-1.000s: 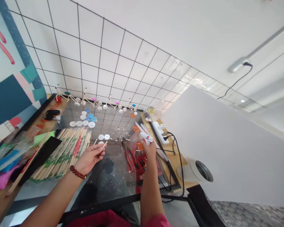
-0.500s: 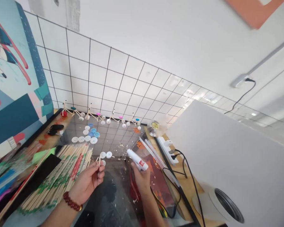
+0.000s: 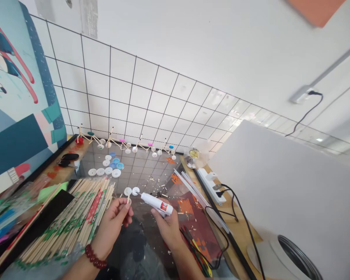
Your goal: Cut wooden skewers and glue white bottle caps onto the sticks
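My right hand (image 3: 167,225) grips a white glue gun (image 3: 156,203) with a red label, its nozzle aimed left. My left hand (image 3: 113,225), with a dark red bead bracelet at the wrist, pinches a short wooden stick piece (image 3: 128,200) upright just left of the nozzle tip. Both hands hover over the dark glass table (image 3: 140,171). Two white bottle caps (image 3: 132,191) lie on the glass right behind the stick.
A pile of wrapped wooden chopsticks (image 3: 72,217) lies at left. More white and blue caps (image 3: 107,167) and a row of small stick-and-cap models (image 3: 125,144) stand by the tiled wall. A white power strip (image 3: 211,182) with black cables and a large white board (image 3: 286,190) are at right.
My right hand brought the glue gun from the table's right side toward the left hand and levelled its nozzle at the stick. The view tilted upward.
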The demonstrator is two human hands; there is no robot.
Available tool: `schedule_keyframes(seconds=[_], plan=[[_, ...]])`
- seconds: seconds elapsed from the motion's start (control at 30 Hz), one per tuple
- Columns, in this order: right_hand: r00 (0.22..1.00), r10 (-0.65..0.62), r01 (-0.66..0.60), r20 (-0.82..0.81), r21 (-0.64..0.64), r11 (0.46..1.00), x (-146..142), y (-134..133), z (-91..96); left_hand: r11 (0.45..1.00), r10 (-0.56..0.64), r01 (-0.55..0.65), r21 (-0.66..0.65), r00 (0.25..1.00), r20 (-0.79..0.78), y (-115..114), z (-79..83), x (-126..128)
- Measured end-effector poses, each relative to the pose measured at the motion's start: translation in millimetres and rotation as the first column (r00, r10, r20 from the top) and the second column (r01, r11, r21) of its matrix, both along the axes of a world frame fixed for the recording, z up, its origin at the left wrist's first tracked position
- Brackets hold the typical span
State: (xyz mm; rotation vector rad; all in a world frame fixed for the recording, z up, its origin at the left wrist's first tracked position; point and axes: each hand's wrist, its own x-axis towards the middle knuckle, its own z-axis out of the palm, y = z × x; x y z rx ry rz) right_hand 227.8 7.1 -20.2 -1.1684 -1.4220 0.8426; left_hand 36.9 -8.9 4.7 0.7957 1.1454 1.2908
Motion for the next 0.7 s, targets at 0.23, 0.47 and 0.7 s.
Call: schedule_keyframes(seconds=[0.23, 0.47, 0.7], plan=[[0.998, 0.065, -0.065, -0.016, -0.015, 0.998, -4.6, -3.7, -3.2, 1.000, 0.006, -0.005, 0.025, 0.999, -0.039, -1.8, -0.6, 2.0], [0.978, 0.069, -0.093, -0.198, -0.118, 0.989, -4.5, 4.7, -1.2, 0.999, 0.007, -0.005, 0.032, 0.999, -0.045, -4.2, 2.4, 4.7], [0.964, 0.130, -0.146, -0.230, -0.055, 0.988, 13.7, 13.9, 4.7, 0.994, 0.057, -0.048, 0.101, 0.994, -0.094, -1.3, -5.7, 2.7]])
